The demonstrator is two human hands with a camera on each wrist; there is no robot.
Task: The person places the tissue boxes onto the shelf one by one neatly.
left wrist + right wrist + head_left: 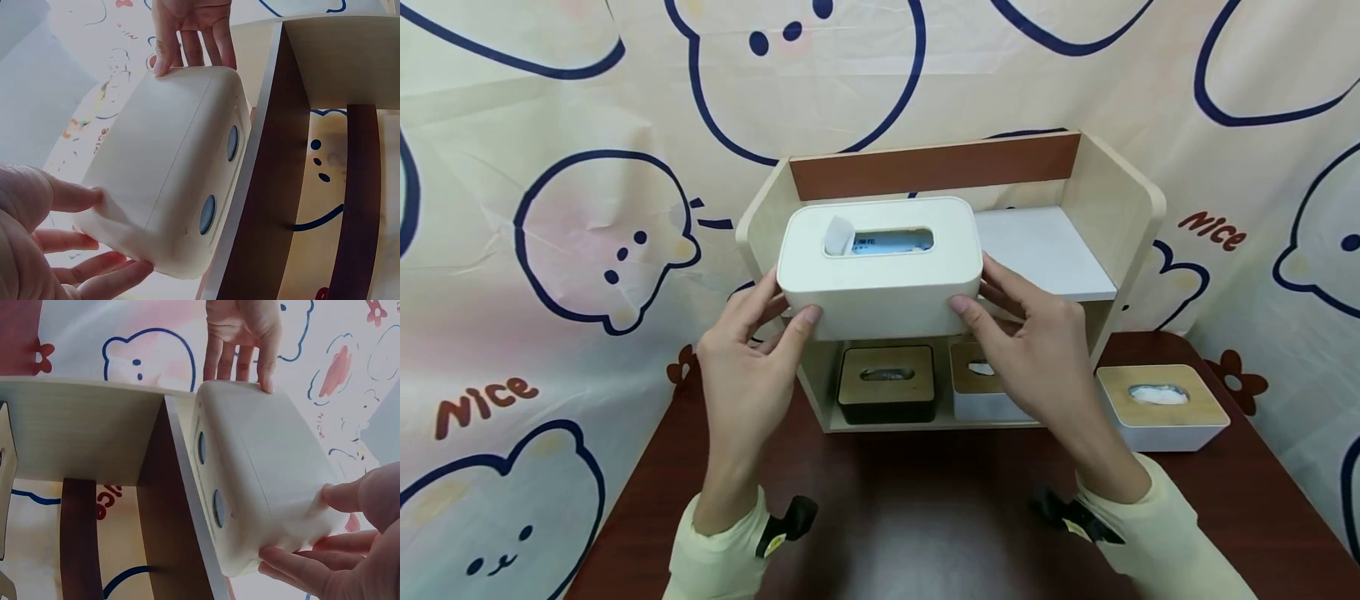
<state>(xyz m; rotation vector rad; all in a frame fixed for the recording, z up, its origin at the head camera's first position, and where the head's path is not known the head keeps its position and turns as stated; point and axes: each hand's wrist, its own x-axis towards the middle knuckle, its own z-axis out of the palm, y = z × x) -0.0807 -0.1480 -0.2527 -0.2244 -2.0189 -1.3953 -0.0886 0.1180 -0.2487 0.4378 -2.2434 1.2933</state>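
Observation:
Both hands grip a white tissue box (880,310) by its two ends, level at the height of the upper shelf board. Through the oval slot in its top shows a blue-printed tissue pack (891,242) and a bit of white tissue. The left hand (741,358) has its thumb on the box's front and its fingers round the left end. On the right end, the right hand (1045,342) holds it the same way. In the left wrist view, the underside of the box (209,214) shows two round dark pads, close beside the shelf board's front edge.
A wooden shelf unit (1123,196) stands on the dark red-brown table (917,508). Its lower level holds a black tissue box with a wooden lid (887,392) and a white wooden-lidded one (977,383). A similar white box (1161,408) sits right of the unit.

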